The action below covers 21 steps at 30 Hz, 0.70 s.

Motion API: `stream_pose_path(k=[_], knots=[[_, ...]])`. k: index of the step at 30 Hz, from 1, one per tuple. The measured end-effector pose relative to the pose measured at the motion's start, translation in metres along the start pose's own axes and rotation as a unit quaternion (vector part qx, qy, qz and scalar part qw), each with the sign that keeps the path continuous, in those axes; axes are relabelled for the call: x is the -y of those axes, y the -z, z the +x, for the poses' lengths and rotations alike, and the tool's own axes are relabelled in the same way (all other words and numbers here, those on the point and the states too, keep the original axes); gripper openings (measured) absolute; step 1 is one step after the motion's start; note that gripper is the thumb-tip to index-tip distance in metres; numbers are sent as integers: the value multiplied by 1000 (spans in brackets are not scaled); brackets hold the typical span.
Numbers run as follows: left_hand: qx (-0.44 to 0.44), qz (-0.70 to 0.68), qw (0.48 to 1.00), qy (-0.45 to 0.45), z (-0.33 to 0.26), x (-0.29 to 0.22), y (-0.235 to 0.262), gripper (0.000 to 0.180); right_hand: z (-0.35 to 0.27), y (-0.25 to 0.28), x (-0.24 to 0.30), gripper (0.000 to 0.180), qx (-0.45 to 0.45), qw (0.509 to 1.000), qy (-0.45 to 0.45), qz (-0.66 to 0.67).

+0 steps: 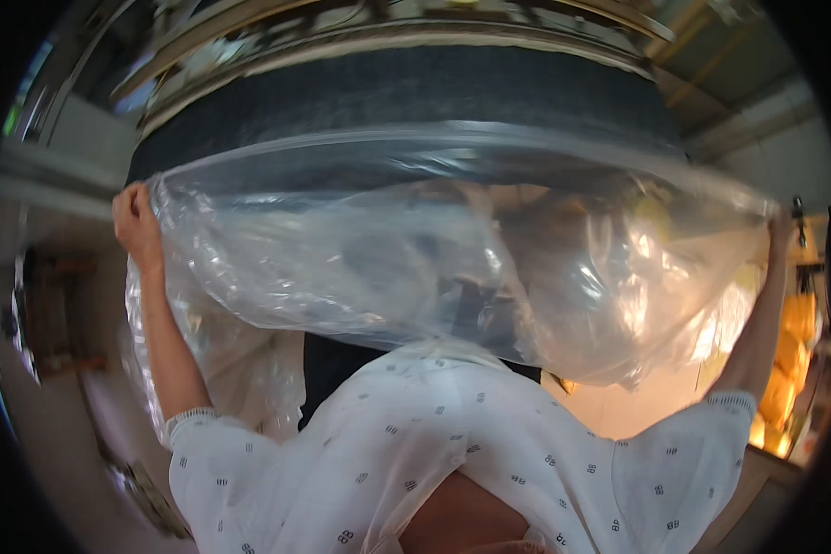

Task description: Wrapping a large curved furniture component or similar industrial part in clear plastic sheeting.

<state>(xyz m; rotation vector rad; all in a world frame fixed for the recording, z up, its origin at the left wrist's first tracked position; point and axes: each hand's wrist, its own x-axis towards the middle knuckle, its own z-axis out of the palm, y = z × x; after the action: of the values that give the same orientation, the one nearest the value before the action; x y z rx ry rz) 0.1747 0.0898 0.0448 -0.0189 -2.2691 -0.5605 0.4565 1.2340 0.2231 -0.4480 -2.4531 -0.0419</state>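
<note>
A large sheet of clear plastic film (369, 249) hangs stretched between my two hands, with its upper edge running across nearly the whole view. My left hand (137, 222) is closed on the film's left corner, the arm reaching out to the side. At the far right my right hand (780, 226) grips the opposite end; it is small and slightly blurred there. The film is wrinkled and shiny, and its lower folds hang in front of my body. Loose film also drops below my left arm. Whether it is a single sheet or a bag, I cannot tell.
Behind the film lies a dark cloth surface (388, 88), backed by a long wooden bar (406, 42). Yellow-orange objects (794, 369) stand brightly lit at the right. A brown piece of furniture (60, 314) is on the left.
</note>
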Motion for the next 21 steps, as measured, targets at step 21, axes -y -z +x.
stream_pose_path(k=[21], knots=[[322, -92, 897, 289, 74, 87, -3, 38, 35, -269, 384, 52, 236, 951, -12, 198]])
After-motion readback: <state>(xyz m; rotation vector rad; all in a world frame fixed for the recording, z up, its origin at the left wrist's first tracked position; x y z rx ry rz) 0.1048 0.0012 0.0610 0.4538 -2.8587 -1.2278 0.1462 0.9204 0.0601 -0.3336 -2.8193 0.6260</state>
